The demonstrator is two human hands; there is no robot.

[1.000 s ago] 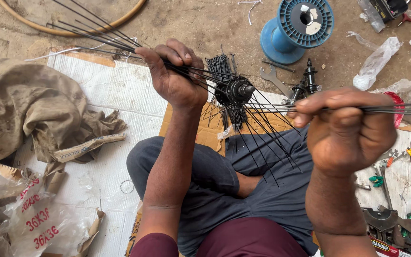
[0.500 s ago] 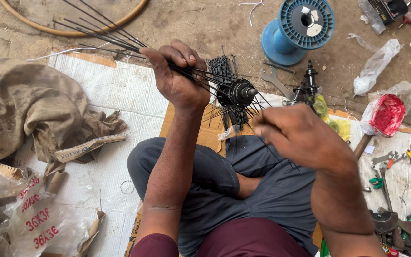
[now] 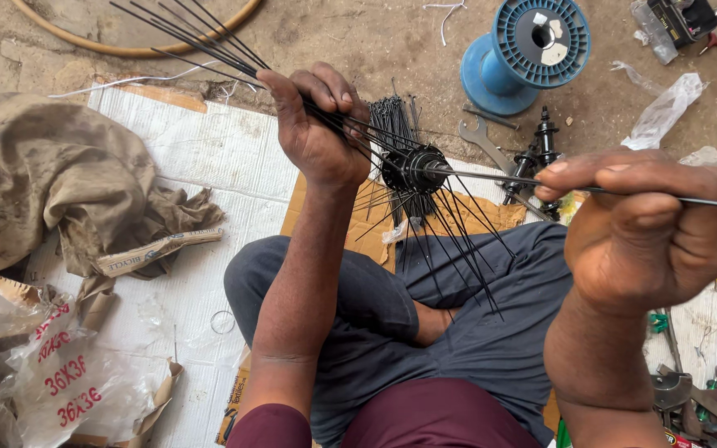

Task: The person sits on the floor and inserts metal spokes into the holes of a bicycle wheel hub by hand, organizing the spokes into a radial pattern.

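Observation:
My left hand (image 3: 317,124) is closed around a bunch of thin black spokes (image 3: 201,37) that fan out to the upper left and run into a black wheel hub (image 3: 415,168) held above my lap. More spokes hang down from the hub over my grey trousers. My right hand (image 3: 641,228) is raised near the camera on the right, pinching a single spoke (image 3: 499,178) that reaches from the hub to the right edge of the view.
A blue wire spool (image 3: 533,46) stands on the dirt at the top right, with a spanner (image 3: 479,137) and spare hubs (image 3: 541,149) near it. A dirty cloth (image 3: 60,182) lies left on white sacking. Tools (image 3: 707,390) crowd the lower right. A rim (image 3: 134,46) arcs at the top.
My right hand dropped low toward the hub half a second ago and has now risen again to the right, drawing one spoke out sideways. My left hand has kept its grip.

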